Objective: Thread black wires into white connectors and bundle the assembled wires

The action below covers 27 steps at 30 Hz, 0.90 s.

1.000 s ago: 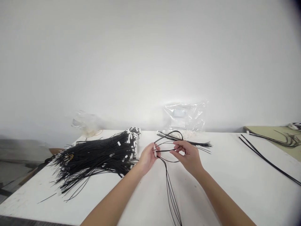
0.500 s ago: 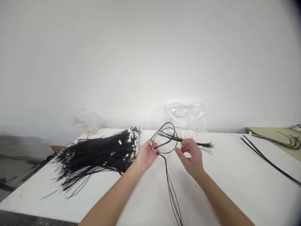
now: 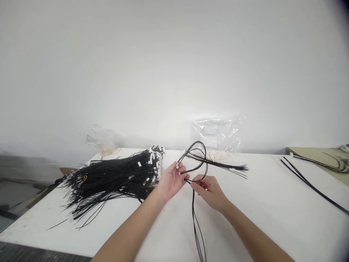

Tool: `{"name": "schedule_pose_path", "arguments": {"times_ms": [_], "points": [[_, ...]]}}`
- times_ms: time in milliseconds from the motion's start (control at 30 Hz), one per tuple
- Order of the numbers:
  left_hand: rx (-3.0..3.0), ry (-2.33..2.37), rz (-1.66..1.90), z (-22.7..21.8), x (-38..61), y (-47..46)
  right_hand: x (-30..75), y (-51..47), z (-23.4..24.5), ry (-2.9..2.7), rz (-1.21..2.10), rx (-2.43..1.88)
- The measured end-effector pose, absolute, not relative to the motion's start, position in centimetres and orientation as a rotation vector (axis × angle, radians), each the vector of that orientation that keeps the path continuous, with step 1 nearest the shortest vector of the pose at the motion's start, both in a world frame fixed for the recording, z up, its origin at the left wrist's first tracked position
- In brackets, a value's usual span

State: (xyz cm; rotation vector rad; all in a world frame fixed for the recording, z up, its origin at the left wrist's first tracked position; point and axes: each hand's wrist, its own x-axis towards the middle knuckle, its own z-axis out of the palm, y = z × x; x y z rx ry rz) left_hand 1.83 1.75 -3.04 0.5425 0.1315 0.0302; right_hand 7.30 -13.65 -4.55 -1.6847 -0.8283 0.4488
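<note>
Fingers, left hand (image 3: 172, 183): curled, palm upward, closed on the black wire harness (image 3: 198, 141) near a white connector (image 3: 177, 165).
Fingers, right hand (image 3: 209, 192): thumb and fingertips drawn close together at the wires just beside the left fingertips; the contact point is small and partly covered, so whether they are clamped on a wire cannot be told.
Harness loop: rises from the left fingers, away from the person and to the right, above the right hand.
Hanging strands (image 3: 193, 207): leave the area between the two hands and run toward the person; long axis roughly fore-and-aft, passing left of the right wrist.
Nearer hand: left at the connector; right at the upper end of the strands.
Beyond the loop: loose wire bundle (image 3: 237, 167), lying left to right, with white connectors (image 3: 216, 155) and a clear plastic bag (image 3: 220, 133) behind.
Left of the left hand: large pile of black wires (image 3: 114, 178), white-tipped ends facing the hand, on the white table (image 3: 261, 203).
</note>
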Motion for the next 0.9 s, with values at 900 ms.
{"name": "schedule_pose_path", "arguments": {"times_ms": [900], "points": [[0.466, 0.177, 0.042, -3.86, 2.21, 1.77, 7.62, -13.73, -5.06, -1.013, -0.060, -1.965]]}}
